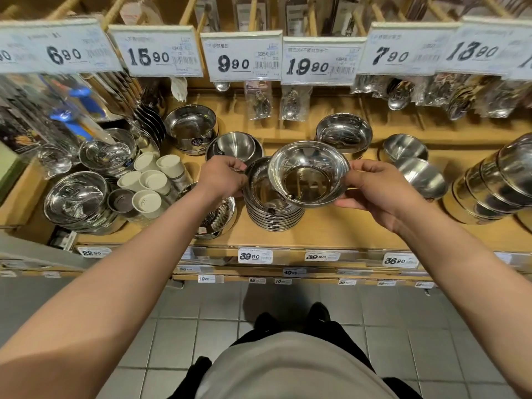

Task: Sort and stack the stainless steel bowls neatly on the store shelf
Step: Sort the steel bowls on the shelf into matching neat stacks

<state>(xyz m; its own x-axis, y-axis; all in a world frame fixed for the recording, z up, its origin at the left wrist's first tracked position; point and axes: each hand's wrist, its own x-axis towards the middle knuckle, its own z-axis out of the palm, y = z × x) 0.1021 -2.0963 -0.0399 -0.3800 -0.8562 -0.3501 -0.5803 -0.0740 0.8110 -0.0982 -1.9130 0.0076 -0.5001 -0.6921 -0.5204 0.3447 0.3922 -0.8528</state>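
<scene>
A person stood facing a wooden store shelf, both bare arms stretched out over it. The right hand pinched the rim of a small stainless steel bowl, thumb on top of the flared lip and fingers beneath, and held it tilted just above and to the right of a stack of matching bowls. The left hand gripped the rim of the top bowl of that stack, steadying it.

The bowl looked thin-walled and light, rigid, and polished to a mirror shine, so it was likely slippery; the wide flat lip seemed the surest place to grip. Dropped, it would probably clatter and dent rather than break. Nested bowls can wedge if set in crooked, so lowering it level looked wise.

The stack stood near the front edge of the shelf. Around it the shelf was crowded: deeper steel bowls behind, white shakers to the left, a tall tilted stack of steel containers at far right. Price tags hung overhead, with packaged spoons behind them. Grey floor tiles lay below.
</scene>
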